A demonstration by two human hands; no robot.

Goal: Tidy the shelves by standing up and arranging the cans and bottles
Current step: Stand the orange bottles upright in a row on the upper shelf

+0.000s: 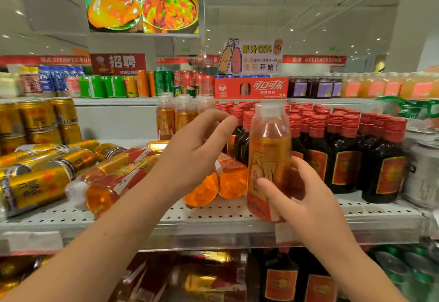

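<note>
The left grip, fingers spread, partly hides toppled bottles. The right grip clasps an upright bottle of orange drink.

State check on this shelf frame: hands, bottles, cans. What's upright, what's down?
Left hand: holds nothing.
Right hand: grips the held bottle.
Held bottle: upright, capped.
Toppled orange bottles: lying on their sides.
Front gold cans: lying on their sides.
Dark bottles: upright, capped.
</note>
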